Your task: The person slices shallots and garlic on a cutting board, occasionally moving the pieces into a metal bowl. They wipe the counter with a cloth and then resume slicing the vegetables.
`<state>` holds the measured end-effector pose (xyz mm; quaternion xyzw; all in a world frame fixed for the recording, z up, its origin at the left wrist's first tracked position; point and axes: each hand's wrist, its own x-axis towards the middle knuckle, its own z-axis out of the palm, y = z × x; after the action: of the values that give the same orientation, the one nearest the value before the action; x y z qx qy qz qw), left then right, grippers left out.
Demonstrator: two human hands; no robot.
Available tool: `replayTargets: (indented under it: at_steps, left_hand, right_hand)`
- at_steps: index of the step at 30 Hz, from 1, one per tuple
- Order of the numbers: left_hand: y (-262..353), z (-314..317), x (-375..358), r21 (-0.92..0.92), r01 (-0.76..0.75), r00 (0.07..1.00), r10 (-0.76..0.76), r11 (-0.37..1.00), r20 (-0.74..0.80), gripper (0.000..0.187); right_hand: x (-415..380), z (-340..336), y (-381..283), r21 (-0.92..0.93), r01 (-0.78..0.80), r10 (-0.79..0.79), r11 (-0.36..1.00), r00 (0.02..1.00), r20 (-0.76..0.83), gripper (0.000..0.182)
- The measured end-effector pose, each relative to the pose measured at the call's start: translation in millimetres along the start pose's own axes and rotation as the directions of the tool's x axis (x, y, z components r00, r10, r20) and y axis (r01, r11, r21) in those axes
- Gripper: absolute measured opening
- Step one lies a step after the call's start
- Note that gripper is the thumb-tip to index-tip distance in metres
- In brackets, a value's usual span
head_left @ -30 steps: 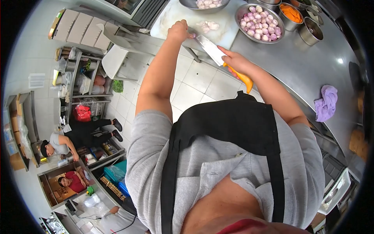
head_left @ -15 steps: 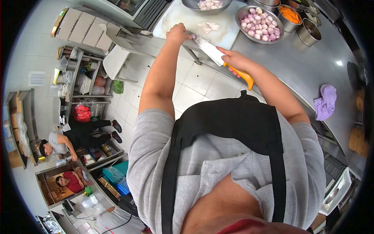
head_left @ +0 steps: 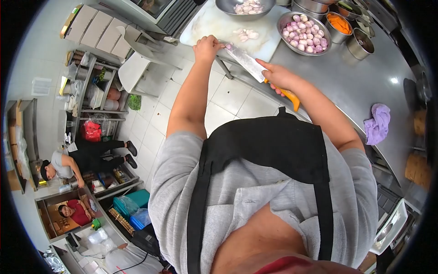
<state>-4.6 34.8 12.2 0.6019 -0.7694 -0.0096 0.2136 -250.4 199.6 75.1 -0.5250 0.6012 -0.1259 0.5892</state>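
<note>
My right hand (head_left: 279,76) is closed round the orange handle (head_left: 291,97) of a large kitchen knife, its broad blade (head_left: 246,63) pointing up and to the left. At the blade's tip, my left hand (head_left: 207,48) pinches a small purple shallot (head_left: 228,46) near the front edge of the white cutting board (head_left: 200,28). My fingers partly hide the shallot. Sliced shallot pieces (head_left: 246,34) lie on the board just beyond. A metal bowl (head_left: 269,8) with more slices stands at the board's far side, and peeled shallots (head_left: 306,33) fill another metal bowl to the right.
Metal pots, one with orange pieces (head_left: 338,23), stand behind the shallot bowl on the steel counter (head_left: 356,77). A purple cloth (head_left: 378,124) lies at its right. A white chair (head_left: 132,68) stands left on the tiled floor. Two other people are farther left, one behind an opening.
The view has shifted slightly. Both hands stay at the board's front edge, with the blade still against the shallot. The person seen through the opening has turned their head.
</note>
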Motion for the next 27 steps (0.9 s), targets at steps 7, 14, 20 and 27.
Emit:
replayTargets:
  at_steps: [7,14,20,27]
  left_hand:
    - [1.3,5.2,-2.6,-0.063,-0.014,0.997,0.009,0.998,-0.074,0.023]
    - [12.9,7.0,-4.0,-0.173,0.036,0.997,-0.025,0.984,0.067,0.018]
    - [21.6,-11.2,-17.6,0.010,-0.054,0.996,0.054,0.998,0.070,0.018]
    - [10.5,4.5,-15.6,-0.294,0.116,0.991,-0.091,0.949,0.098,0.022]
  right_hand:
    - [11.2,0.5,3.1,0.023,0.023,-0.023,0.999,0.999,0.028,0.052]
    - [14.6,-0.4,1.2,0.007,0.024,-0.024,1.000,1.000,0.014,0.052]
    - [21.3,-15.9,8.2,0.054,0.061,-0.061,0.997,0.998,-0.001,0.053]
    - [15.5,-22.7,13.0,0.046,0.094,-0.089,0.994,0.991,-0.105,0.053]
